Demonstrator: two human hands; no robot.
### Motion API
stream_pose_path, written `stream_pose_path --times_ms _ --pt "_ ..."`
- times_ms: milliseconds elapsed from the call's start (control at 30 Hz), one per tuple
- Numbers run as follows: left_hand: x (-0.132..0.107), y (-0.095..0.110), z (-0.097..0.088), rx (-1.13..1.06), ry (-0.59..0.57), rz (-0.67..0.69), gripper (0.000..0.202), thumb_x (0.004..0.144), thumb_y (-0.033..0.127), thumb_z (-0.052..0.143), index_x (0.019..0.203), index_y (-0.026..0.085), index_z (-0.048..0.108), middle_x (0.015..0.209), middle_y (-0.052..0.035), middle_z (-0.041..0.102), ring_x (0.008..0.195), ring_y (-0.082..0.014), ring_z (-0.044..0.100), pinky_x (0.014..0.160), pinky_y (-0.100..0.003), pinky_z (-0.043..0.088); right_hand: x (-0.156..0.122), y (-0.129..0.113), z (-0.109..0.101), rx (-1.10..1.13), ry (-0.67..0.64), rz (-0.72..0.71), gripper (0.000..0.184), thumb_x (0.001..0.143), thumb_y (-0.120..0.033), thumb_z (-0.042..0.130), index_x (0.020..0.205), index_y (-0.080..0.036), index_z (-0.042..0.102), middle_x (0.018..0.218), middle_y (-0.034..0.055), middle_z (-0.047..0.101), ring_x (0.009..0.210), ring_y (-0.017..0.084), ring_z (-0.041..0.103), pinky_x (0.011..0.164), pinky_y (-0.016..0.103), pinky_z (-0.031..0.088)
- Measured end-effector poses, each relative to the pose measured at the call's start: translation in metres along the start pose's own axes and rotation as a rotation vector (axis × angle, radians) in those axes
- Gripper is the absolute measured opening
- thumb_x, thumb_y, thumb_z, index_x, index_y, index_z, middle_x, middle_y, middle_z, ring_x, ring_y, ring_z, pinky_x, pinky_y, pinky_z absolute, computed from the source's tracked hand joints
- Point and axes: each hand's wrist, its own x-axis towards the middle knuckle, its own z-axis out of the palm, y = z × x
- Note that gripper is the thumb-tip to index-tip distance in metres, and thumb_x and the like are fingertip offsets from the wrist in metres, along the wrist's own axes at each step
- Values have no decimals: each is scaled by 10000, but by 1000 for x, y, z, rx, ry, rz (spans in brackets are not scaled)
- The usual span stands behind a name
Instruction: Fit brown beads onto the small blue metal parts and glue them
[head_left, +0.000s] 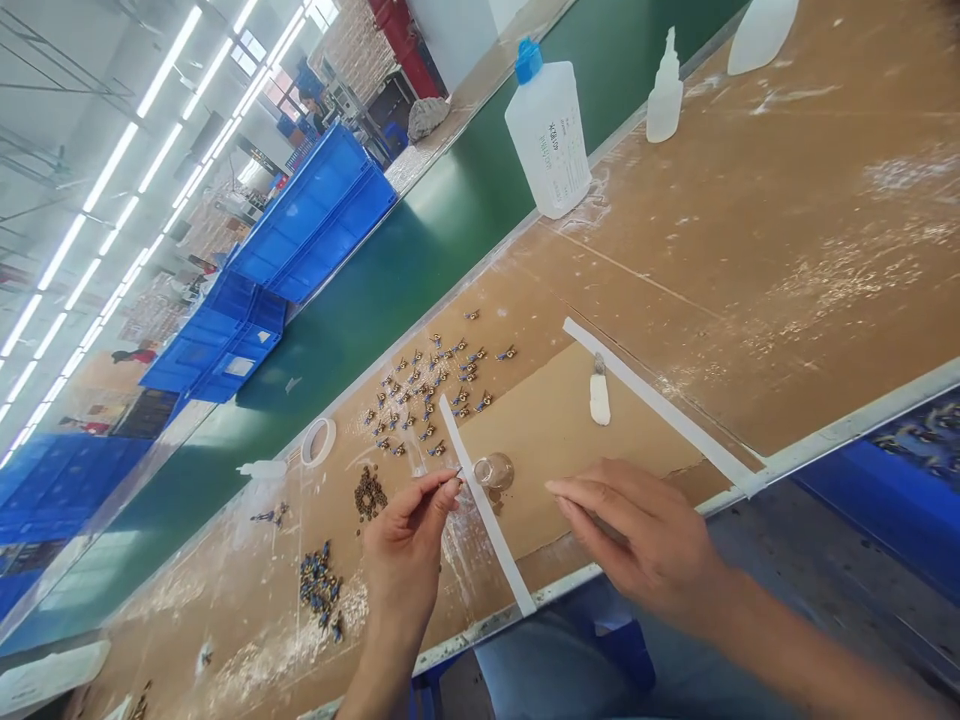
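Observation:
My left hand point(405, 550) is closed in a pinch beside a small clear glass cup point(495, 470). A tiny dark piece shows at its fingertips, too small to name. My right hand point(649, 535) hovers to the right of the cup, thumb and fingers pressed together; whatever they may hold is hidden. The cup rests on a brown cardboard sheet point(540, 430) with white tape strips along two sides. Beyond my left hand stand several small blue and gold figures point(427, 390). Nearer lie a pile of small brown pieces point(367, 495) and a heap of blue and gold pieces point(320, 585).
A short white-handled tool point(599, 400) lies on the cardboard. Farther back are a tape roll point(307, 445), a blue-capped bottle point(551, 145) and a small dropper bottle point(665, 100). A green belt point(427, 250) runs behind the table, with blue crates point(315, 220) beyond.

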Motion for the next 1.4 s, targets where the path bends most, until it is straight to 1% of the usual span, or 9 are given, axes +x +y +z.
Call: stream_pose_path --times_ms 133,367,667,833,967,1067,1167,1300,1400 --pt "1 -2 3 135 -12 95 167 787 379 718 862 249 792 745 4 746 678 -145 658 679 -249 538 -1 2 1 -5 14 -6 237 876 -47 574 1087 -153 596 846 34 662 782 128 608 735 281 498" --pt "3 -2 7 242 -32 184 167 826 371 672 867 249 778 853 -18 776 760 -185 684 741 -306 529 1 1 1 -13 24 -3 231 881 -61 566 1084 -163 604 848 25 669 775 121 614 738 276 507" --pt "5 2 9 278 -44 209 150 833 352 671 858 252 779 845 -30 777 787 -211 701 763 -318 530 -1 2 0 5 -5 -1 235 893 -55 554 1100 -159 589 849 35 661 781 121 596 718 278 497" --pt "3 7 8 289 -47 221 140 841 339 668 860 257 780 847 -22 776 783 -202 698 765 -308 525 -1 2 0 -18 10 -10 236 887 -51 571 1098 -154 589 865 39 670 800 124 603 745 280 503" --pt "-11 4 -3 245 45 161 145 837 359 685 887 266 785 829 -13 763 752 -188 686 759 -300 534 1 1 -4 -8 25 -15 245 879 -40 583 1091 -161 598 853 30 673 781 119 616 747 272 510" --pt "-29 -11 -18 174 171 71 168 818 373 711 916 259 787 850 -16 760 766 -181 687 755 -285 543 2 -1 -6 -7 35 -22 270 876 -46 598 1108 -184 602 850 16 678 769 112 629 754 261 520" --pt "-53 -36 -35 104 288 -29 194 793 379 740 919 239 787 868 -25 765 799 -184 698 768 -278 557 0 -2 -8 -37 10 -34 281 890 -78 595 1135 -217 599 865 9 692 770 122 651 757 269 527" --pt "-84 -72 -53 71 371 -131 201 787 374 750 923 231 783 936 -32 776 890 -196 713 843 -299 565 -6 -1 -11 -143 -33 -16 205 933 -166 572 1119 -240 614 879 3 707 776 124 670 830 266 507" --pt "-99 -95 -62 72 441 -183 215 792 379 743 937 225 780 981 -44 780 941 -212 714 913 -345 551 -10 -1 -11 -159 -74 -8 173 960 -273 550 1111 -263 634 901 -7 723 784 118 683 800 252 511"
